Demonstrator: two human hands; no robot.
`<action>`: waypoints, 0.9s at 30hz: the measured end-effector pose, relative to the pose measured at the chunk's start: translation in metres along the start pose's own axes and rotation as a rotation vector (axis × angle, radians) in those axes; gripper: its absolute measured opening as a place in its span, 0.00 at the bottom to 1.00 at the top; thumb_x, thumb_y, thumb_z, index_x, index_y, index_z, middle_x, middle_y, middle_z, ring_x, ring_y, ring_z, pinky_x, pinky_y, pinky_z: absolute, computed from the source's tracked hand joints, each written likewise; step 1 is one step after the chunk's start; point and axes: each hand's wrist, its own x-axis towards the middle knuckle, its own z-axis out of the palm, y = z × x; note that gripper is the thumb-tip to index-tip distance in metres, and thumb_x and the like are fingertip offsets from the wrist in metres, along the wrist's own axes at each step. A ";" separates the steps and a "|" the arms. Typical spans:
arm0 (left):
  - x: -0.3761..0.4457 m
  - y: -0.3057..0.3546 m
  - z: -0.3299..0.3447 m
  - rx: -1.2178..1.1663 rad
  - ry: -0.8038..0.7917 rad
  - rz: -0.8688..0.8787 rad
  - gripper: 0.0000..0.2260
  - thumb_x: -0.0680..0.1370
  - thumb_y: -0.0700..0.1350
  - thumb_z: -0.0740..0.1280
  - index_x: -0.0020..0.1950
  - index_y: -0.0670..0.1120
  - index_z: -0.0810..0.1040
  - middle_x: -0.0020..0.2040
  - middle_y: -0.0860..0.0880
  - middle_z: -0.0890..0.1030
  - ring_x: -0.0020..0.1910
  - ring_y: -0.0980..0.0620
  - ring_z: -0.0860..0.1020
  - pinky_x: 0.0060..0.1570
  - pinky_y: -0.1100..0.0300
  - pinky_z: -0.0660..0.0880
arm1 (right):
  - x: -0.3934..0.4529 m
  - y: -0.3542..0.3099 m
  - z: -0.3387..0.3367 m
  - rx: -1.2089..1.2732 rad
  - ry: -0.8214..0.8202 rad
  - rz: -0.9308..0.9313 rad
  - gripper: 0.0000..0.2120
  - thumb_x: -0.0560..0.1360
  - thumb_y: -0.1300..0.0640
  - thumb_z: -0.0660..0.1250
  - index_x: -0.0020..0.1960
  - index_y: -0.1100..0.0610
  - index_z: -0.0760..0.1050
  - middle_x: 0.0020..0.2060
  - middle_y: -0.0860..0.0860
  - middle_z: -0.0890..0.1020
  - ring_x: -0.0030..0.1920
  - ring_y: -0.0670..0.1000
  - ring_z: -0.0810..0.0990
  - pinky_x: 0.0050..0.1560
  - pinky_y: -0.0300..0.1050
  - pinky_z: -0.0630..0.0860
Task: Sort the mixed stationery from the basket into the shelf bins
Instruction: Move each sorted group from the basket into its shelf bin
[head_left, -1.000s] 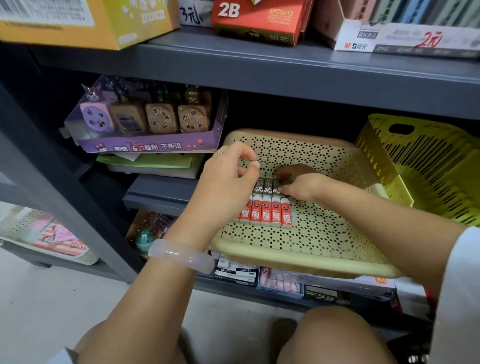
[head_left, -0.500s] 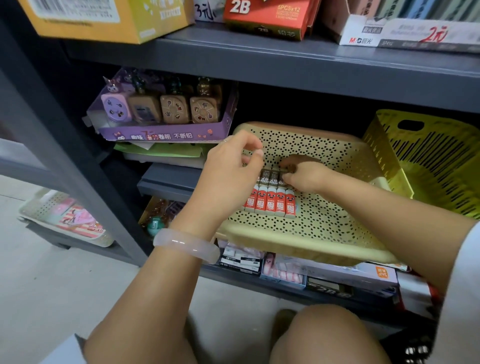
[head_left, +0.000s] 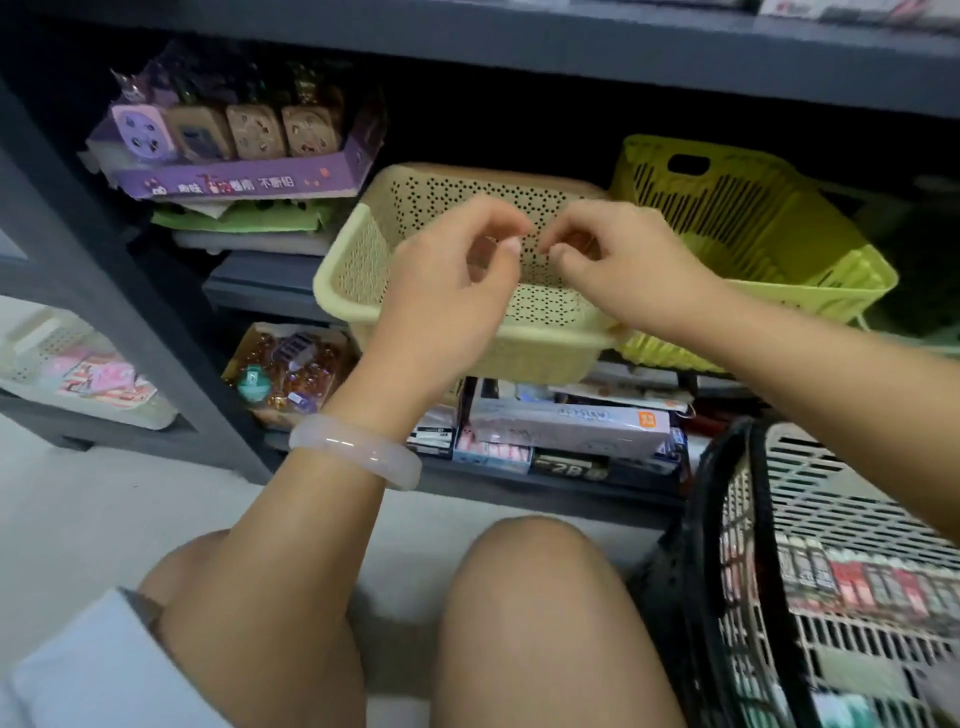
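Kneeling at the shelf, I note the white mesh basket (head_left: 831, 561) at my right knee, packed with blurred red-and-white stationery (head_left: 857, 577). Beyond it, my left hand (head_left: 447, 291) and right hand (head_left: 623, 265) hover loosely curled over the beige perforated bin (head_left: 353, 260); whether either pinches anything I cannot tell. Farther right sits a lime-green bin (head_left: 753, 218).

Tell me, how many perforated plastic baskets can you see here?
4. A beige basket behind the hands, a yellow-green basket to its right, a white basket at lower right, and a pale basket at far left. Others may be hidden.
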 end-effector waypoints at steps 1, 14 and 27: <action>-0.006 0.004 0.006 -0.017 -0.033 0.020 0.08 0.77 0.39 0.62 0.48 0.52 0.76 0.43 0.60 0.77 0.45 0.58 0.77 0.48 0.62 0.75 | -0.015 0.004 -0.008 -0.007 -0.004 0.012 0.07 0.76 0.59 0.61 0.47 0.54 0.78 0.36 0.46 0.77 0.40 0.47 0.73 0.40 0.36 0.63; -0.037 0.008 0.056 0.070 -0.702 -0.013 0.08 0.78 0.41 0.62 0.54 0.46 0.79 0.51 0.50 0.81 0.50 0.58 0.76 0.49 0.69 0.71 | -0.090 0.061 -0.027 -0.627 -0.696 0.427 0.14 0.78 0.45 0.54 0.51 0.56 0.66 0.34 0.52 0.73 0.24 0.51 0.78 0.35 0.41 0.72; -0.055 0.016 0.047 0.154 -0.779 0.186 0.09 0.78 0.43 0.63 0.54 0.45 0.81 0.52 0.49 0.81 0.52 0.53 0.76 0.57 0.55 0.69 | -0.084 0.044 -0.021 0.340 -0.639 0.773 0.07 0.79 0.63 0.54 0.50 0.64 0.69 0.38 0.67 0.82 0.32 0.55 0.82 0.35 0.40 0.81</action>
